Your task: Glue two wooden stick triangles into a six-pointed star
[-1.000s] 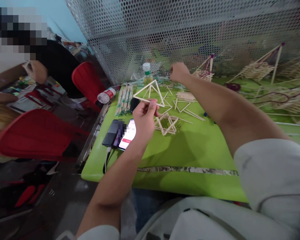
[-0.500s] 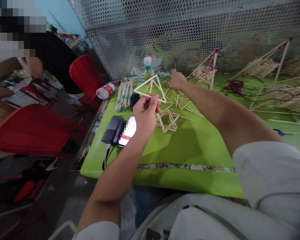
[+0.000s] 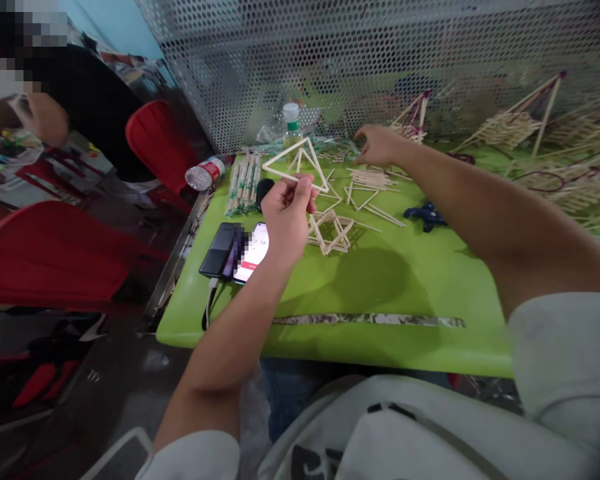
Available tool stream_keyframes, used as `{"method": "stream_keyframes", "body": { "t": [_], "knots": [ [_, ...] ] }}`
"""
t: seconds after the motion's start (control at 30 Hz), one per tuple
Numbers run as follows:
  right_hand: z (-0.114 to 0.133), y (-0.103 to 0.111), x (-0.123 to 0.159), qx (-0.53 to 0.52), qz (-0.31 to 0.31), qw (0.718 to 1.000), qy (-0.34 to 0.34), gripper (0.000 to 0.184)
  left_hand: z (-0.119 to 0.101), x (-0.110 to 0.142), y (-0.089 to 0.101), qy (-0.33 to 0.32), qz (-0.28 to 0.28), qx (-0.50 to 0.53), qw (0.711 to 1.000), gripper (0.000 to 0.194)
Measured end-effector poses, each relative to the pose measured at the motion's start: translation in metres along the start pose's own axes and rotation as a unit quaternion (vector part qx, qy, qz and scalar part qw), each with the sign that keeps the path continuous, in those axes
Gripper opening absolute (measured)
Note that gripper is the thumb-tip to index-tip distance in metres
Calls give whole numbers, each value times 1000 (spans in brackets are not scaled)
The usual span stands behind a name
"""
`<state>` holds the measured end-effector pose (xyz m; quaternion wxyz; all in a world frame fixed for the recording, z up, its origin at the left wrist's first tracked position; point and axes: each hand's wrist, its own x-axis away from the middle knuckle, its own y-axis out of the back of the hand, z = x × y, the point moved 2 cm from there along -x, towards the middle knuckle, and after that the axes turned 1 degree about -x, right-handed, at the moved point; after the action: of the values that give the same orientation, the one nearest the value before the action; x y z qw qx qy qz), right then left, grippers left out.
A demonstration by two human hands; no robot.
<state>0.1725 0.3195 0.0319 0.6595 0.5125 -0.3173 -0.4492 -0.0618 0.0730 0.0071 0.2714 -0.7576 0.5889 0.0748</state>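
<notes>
My left hand (image 3: 289, 208) pinches a triangular frame of pale wooden sticks (image 3: 319, 164) by its lower edge, above the table. Further back on the right, my right hand (image 3: 379, 145) is stretched out with thumb and fingers apart, nothing visible between them. Just below it lies a pile of loose sticks (image 3: 373, 178). Clear green-marked plastic wrapping (image 3: 330, 145) is to its left. A star-shaped stick frame (image 3: 330, 233) rests on the table right of my left wrist, and angled joined sticks (image 3: 363, 198) lie behind it.
A phone (image 3: 253, 253) and a black power bank (image 3: 219, 250) are left of my forearm. Wrapped stick bundles (image 3: 244, 185), a lying bottle (image 3: 205, 175) and an upright bottle (image 3: 293, 127) stand beyond. Stick structures (image 3: 510, 130) and a dark blue object (image 3: 425, 215) are rightward. A person (image 3: 85, 100) is at left.
My right hand has moved to the right, uncovering the loose stick pile; the dark blue object now shows beside my forearm. The left hand still holds the triangular frame.
</notes>
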Motion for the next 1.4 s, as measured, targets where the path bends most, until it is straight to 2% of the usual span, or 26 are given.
{"method": "stream_keyframes", "body": {
  "t": [0.07, 0.13, 0.2, 0.27, 0.33, 0.37, 0.43, 0.53, 0.63, 0.7, 0.8, 0.93, 1.0, 1.07, 1.1, 1.13, 1.17, 1.27, 1.33, 1.4],
  "knots": [
    [4, 2, 31, -29, 6, 999, 28, 49, -1, 0, -1, -1, -5, 10, 1000, 27],
    [16, -7, 73, -63, 26, 994, 81, 38, -2, 0, -2, 0, -9, 22, 1000, 26],
    [37, -27, 120, -78, 56, 972, 216, 37, -2, 1, -3, 1, -7, 24, 1000, 25],
    [59, -51, 161, 1, 21, 947, 319, 48, -1, 2, -5, 4, 2, 18, 1000, 25],
    [77, -72, 187, 35, 5, 943, 332, 44, 1, 4, -8, 14, 6, 11, 1000, 26],
    [84, -79, 195, 50, -7, 944, 325, 33, 2, 5, -9, 21, 7, 8, 1000, 26],
    [91, -83, 209, 70, -25, 946, 315, 26, 3, 8, -12, 33, 17, -3, 999, 26],
    [85, -70, 239, 91, -43, 941, 323, 26, 0, 14, -17, 28, 56, -18, 998, 29],
    [69, -54, 286, 128, -78, 925, 348, 18, -5, 25, -22, 32, 99, -14, 994, 35],
    [58, -48, 317, 137, -90, 922, 351, 12, -8, 38, -28, 56, 128, -1, 990, 35],
    [39, -43, 348, 99, -67, 927, 356, 11, -11, 63, -41, 118, 178, 12, 977, 34],
    [14, -11, 359, -36, 16, 936, 349, 19, -14, 92, -57, 179, 244, -7, 953, 39],
    [4, 13, 353, -122, -2, 945, 305, 20, -14, 99, -60, 192, 265, -6, 945, 40],
    [-4, 31, 338, -217, -37, 955, 197, 21, -15, 100, -61, 204, 279, -5, 939, 40],
    [-6, 35, 330, -273, -53, 951, 138, 24, -15, 99, -61, 211, 288, -7, 934, 40],
    [-7, 35, 321, -330, -49, 938, 93, 29, -16, 97, -61, 218, 300, -10, 929, 39],
    [-6, 32, 313, -384, -20, 921, 65, 38, -16, 96, -61, 226, 314, -15, 922, 39],
    [-2, 11, 296, -500, 86, 861, 30, 56, -19, 92, -61, 250, 348, -42, 902, 40],
    [-2, 0, 294, -541, 96, 836, 7, 55, -21, 91, -60, 277, 364, -76, 886, 39],
    [-4, -5, 297, -562, 92, 822, -9, 52, -24, 89, -59, 310, 394, -134, 854, 38]
  ]
}}
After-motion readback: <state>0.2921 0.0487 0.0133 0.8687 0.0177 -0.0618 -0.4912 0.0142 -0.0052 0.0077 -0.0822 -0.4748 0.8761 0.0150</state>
